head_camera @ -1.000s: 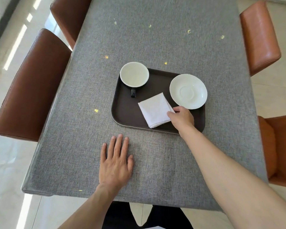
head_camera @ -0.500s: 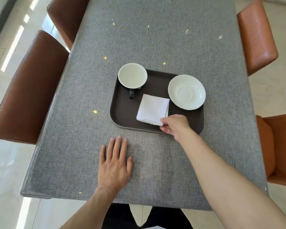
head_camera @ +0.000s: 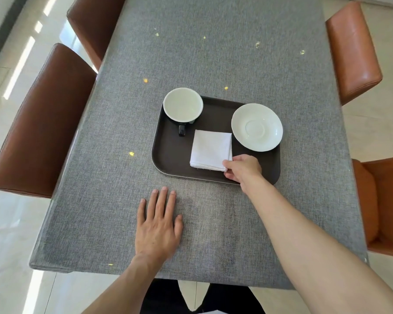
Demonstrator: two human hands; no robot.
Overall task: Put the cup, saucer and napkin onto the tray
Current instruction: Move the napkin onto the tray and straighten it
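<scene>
Right hand (head_camera: 242,168) pinches the near-right corner of the napkin (head_camera: 211,150), which lies flat mid-tray (head_camera: 168,155) between cup (head_camera: 183,104) far-left and saucer (head_camera: 256,127) far-right; left hand (head_camera: 157,225) is splayed flat on the table (head_camera: 213,234), empty, farther off.

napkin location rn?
Head view: the folded white napkin lies flat on the dark tray, near its front edge, between the cup and the saucer. The right hand pinches its near right corner.
</scene>
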